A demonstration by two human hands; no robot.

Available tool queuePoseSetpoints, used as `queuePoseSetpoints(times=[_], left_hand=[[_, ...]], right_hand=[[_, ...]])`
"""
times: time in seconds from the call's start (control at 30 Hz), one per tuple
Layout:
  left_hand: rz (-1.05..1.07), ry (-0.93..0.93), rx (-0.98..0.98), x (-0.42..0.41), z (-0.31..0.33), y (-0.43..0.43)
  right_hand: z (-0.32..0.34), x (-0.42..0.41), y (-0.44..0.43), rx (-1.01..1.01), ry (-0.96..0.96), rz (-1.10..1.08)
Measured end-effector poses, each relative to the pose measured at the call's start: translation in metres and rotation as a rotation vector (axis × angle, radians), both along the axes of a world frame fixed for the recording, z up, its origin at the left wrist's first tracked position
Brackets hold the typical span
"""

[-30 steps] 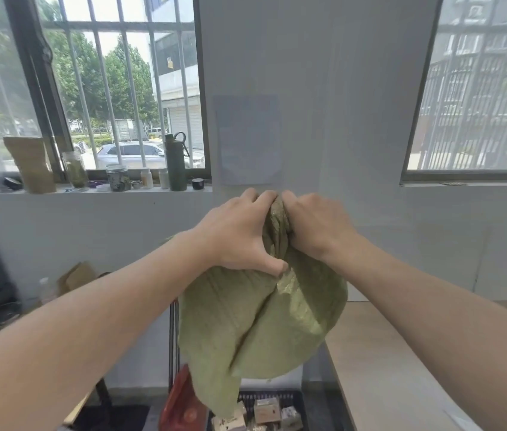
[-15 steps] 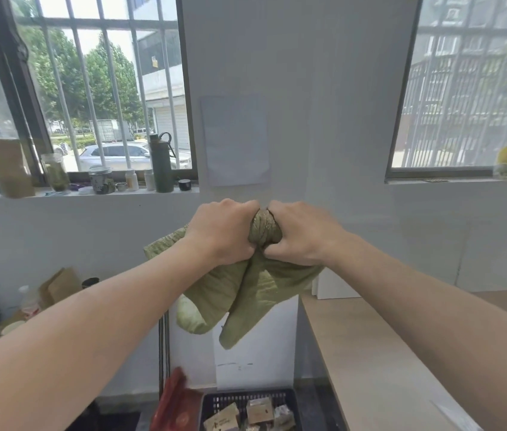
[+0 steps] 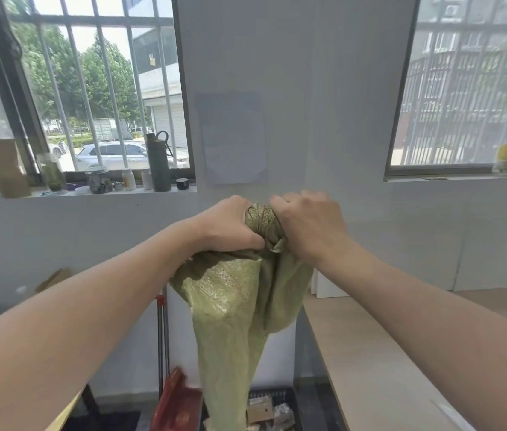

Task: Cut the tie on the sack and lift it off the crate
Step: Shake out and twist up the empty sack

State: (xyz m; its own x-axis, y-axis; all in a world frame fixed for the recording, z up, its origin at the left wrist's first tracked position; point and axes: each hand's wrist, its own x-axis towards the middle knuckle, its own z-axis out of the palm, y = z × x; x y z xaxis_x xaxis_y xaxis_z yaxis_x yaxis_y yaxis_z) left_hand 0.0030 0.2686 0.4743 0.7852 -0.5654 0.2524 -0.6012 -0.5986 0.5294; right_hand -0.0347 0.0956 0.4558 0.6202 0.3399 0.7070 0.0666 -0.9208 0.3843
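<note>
A person's two bare arms reach forward, holding a green woven sack [image 3: 239,300] up in the air in front of a white wall between two barred windows. The left hand [image 3: 230,225] has its fingers curled tight round the sack's wadded top, thumb pressed into the cloth; the right hand [image 3: 308,225] clamps the same wad from the other side, knuckles up. The rest of the sack hangs loose below the hands and narrows downward. Its hanging cloth blocks the left part of a black crate [image 3: 289,396] on the floor; whether cloth and crate touch cannot be told. In the uncovered part of the crate lie small cardboard packets [image 3: 260,410], jumbled together. Just left of the sack's lower end stands a red object [image 3: 177,405], blurred, and a thin metal pole [image 3: 162,337] rises behind it. A pale wooden tabletop [image 3: 370,353] runs along the right, beside the crate. On the left windowsill stand a tall dark green bottle [image 3: 158,163], a brown paper bag [image 3: 2,166] and several small jars [image 3: 98,180]. A sheet of paper [image 3: 233,138] is stuck to the wall above the hands.
</note>
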Motion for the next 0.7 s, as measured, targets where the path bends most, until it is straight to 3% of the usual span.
queuePoseSetpoints(times=[0.13,0.27,0.4,0.53,0.7], left_hand=[[0.053,-0.204,0.149,-0.008,-0.009,0.005],[0.213,-0.652,0.424,-0.014,-0.026,0.001],[0.354,-0.976,0.516,-0.012,-0.040,0.003],[0.337,-0.932,0.519,-0.008,-0.036,0.006],[0.317,-0.811,0.509,-0.003,-0.025,0.005]], right_hand=[[0.001,0.001,-0.001,0.239,0.285,-0.013],[0.000,0.003,0.002,0.570,0.493,-0.044],[0.008,0.003,0.005,0.816,0.757,0.013],[0.005,0.007,0.005,0.837,0.851,0.088],[-0.001,0.013,0.000,0.650,0.724,0.178]])
